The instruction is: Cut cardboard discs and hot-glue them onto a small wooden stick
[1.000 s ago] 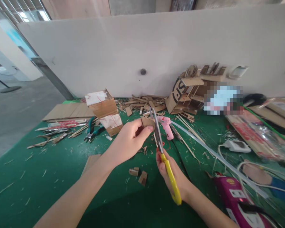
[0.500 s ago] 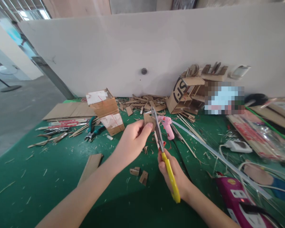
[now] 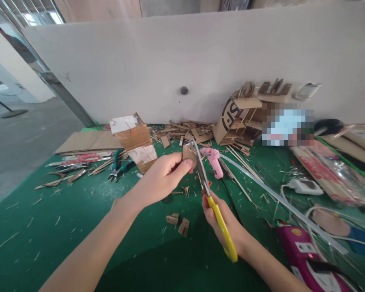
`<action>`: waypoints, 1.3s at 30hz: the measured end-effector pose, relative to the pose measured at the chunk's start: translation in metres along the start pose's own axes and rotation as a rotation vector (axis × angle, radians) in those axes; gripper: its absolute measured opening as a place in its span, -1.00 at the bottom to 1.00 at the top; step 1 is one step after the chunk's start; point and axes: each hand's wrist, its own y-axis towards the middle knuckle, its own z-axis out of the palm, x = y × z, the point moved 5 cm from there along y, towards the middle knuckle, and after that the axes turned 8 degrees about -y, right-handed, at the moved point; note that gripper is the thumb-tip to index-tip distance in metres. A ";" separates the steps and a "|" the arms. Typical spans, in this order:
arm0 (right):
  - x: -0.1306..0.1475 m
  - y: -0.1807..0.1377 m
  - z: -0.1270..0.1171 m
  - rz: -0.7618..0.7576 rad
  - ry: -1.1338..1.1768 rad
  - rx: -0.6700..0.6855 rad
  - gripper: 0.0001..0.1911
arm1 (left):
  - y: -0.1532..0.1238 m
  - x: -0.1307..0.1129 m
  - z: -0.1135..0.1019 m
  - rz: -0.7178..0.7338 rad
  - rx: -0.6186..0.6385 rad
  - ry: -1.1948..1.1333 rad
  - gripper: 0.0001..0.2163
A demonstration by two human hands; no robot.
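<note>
Between the thumb and fingers of my left hand (image 3: 162,176) is a small piece of brown cardboard (image 3: 187,154). My right hand (image 3: 223,219) grips yellow-handled scissors (image 3: 220,225), their blades pointing up and away along the cardboard's right edge. Whether the blades are around the edge or just beside it, I cannot tell. Below my hands, two small folded cardboard pieces (image 3: 184,228) lie on the green table (image 3: 158,259). Just beyond the scissors rests a pink glue gun (image 3: 214,160).
A cardboard box (image 3: 134,140) stands behind my left hand, with pliers (image 3: 117,168) beside it. Cardboard scraps (image 3: 185,132) lie heaped by the wall. A cardboard shelf model (image 3: 234,119) stands back right. At front right are a purple power strip (image 3: 304,255) and cables.
My left hand has shifted slightly left and nearer with the cardboard. The scissors' handle has swung a little to the right and down.
</note>
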 end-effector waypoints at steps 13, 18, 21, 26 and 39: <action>0.000 -0.001 0.000 -0.020 -0.032 -0.033 -0.68 | -0.001 0.009 0.025 0.096 -0.194 -0.285 -0.75; -0.010 -0.006 0.003 -0.015 0.045 0.002 -0.61 | 0.000 0.009 0.015 0.060 -0.048 -0.221 -0.73; -0.013 -0.007 0.004 0.017 0.034 -0.004 -0.58 | 0.000 0.006 0.012 0.070 -0.022 -0.206 -0.73; -0.007 -0.006 0.005 0.030 0.012 -0.038 -0.54 | 0.001 0.005 0.015 0.071 -0.004 -0.223 -0.76; 0.001 -0.003 0.004 -0.012 -0.045 0.003 -0.59 | -0.002 0.004 0.012 0.076 -0.007 -0.211 -0.75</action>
